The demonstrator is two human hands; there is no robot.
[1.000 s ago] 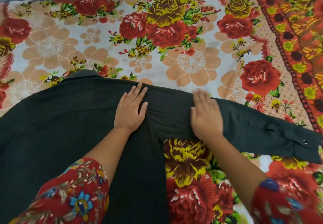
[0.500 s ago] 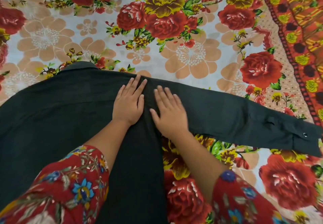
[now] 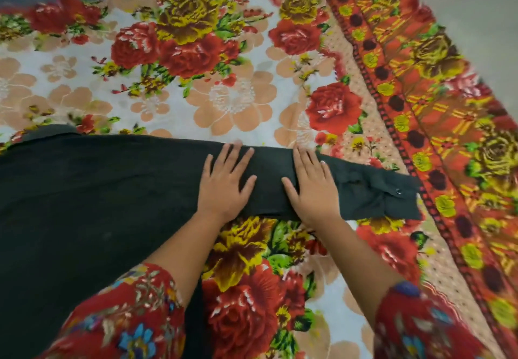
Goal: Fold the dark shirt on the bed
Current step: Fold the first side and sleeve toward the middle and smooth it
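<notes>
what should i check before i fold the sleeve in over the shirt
1. Hands flat on the cloth: ok. The left hand lies at the shoulder end and the right hand on the sleeve, fingers straight.
2. Sleeve stretched straight out to the side: ok.
3. Cuff smooth: not ok. It is puckered around the button.
4. Shirt body flat: ok where it shows, but its left part runs out of frame.
5. Other sleeve laid out: cannot tell, it is not in view.
6. Sheet flat beside the sleeve: ok.
</notes>
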